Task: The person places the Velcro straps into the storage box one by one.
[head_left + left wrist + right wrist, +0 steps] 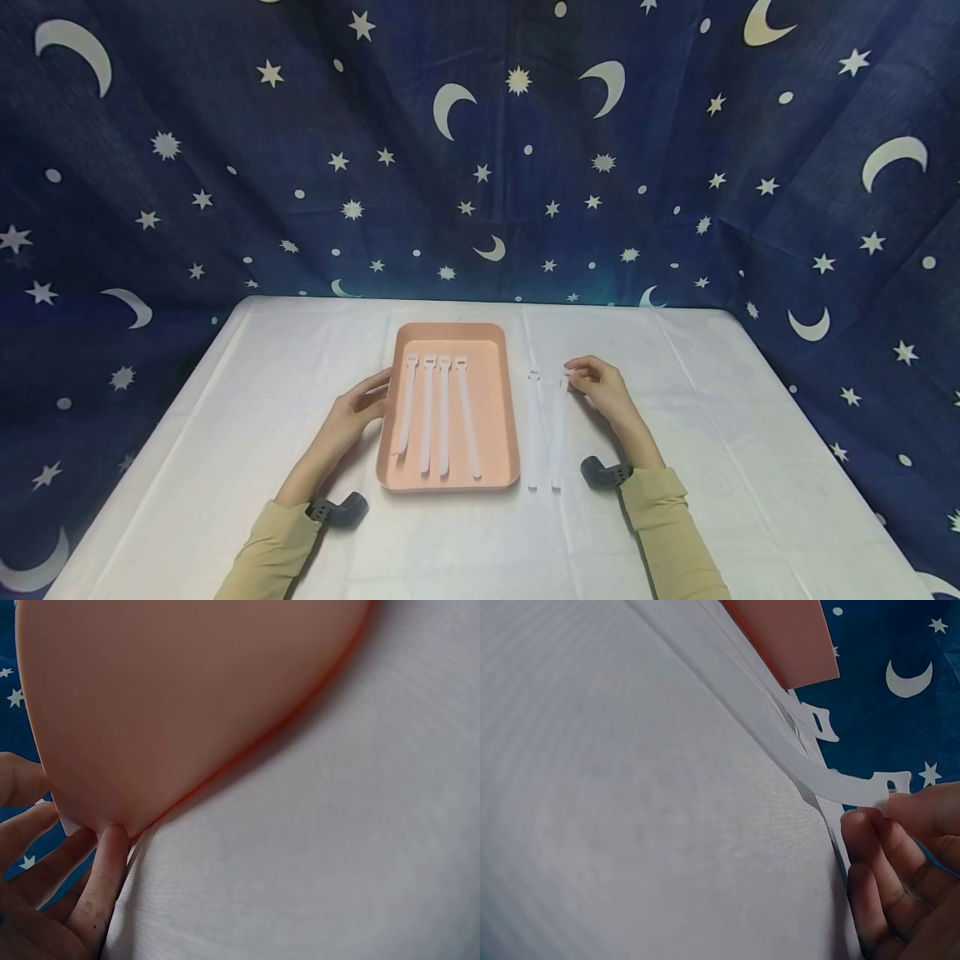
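A peach-coloured tray [491, 417] lies on the table with several white slotted-head cable ties [444, 417] side by side in it. Against the tray's left wall rests my left hand [352, 417]; in the left wrist view its fingertips [112, 844] touch the outside of that wall. To the right of the tray, my right hand [603, 390] pinches one white cable tie [559, 433] near its slotted head, between thumb and finger. In the right wrist view that tie's head end [855, 789] is raised and bends upward. Another white tie [533, 429] lies between it and the tray.
A white cloth [480, 550] with fold creases covers the table. Behind and beside it hangs a dark blue curtain [420, 192] with moons and stars. Dark wrist-camera mounts [600, 472] sit on both wrists, close above the cloth.
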Demonstrator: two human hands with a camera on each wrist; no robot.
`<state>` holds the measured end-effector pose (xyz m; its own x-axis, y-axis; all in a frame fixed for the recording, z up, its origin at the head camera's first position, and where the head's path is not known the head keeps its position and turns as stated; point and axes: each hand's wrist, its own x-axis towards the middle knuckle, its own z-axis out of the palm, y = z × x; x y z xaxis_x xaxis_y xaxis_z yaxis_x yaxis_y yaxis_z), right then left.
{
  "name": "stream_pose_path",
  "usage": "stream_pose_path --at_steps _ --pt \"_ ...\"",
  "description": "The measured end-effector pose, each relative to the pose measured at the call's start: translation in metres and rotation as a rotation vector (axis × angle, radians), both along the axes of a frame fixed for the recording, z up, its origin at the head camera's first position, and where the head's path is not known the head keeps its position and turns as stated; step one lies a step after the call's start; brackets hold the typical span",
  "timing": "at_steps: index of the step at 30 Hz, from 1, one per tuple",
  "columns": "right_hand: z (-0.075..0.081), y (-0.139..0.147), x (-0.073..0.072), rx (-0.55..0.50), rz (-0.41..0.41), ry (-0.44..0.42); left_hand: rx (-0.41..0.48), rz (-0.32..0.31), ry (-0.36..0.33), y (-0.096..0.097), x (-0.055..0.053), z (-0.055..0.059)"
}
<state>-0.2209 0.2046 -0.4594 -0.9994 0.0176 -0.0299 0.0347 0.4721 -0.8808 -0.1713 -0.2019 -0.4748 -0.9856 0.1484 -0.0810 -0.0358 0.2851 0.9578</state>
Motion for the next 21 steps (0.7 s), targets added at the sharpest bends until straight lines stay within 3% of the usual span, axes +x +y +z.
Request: stream_pose_path --at_steps 21 --pt "0.0060 -0.0050 0.0013 -0.058 -0.012 0.042 -0.014 0.003 -0.015 0.0007 0.0009 0.0040"
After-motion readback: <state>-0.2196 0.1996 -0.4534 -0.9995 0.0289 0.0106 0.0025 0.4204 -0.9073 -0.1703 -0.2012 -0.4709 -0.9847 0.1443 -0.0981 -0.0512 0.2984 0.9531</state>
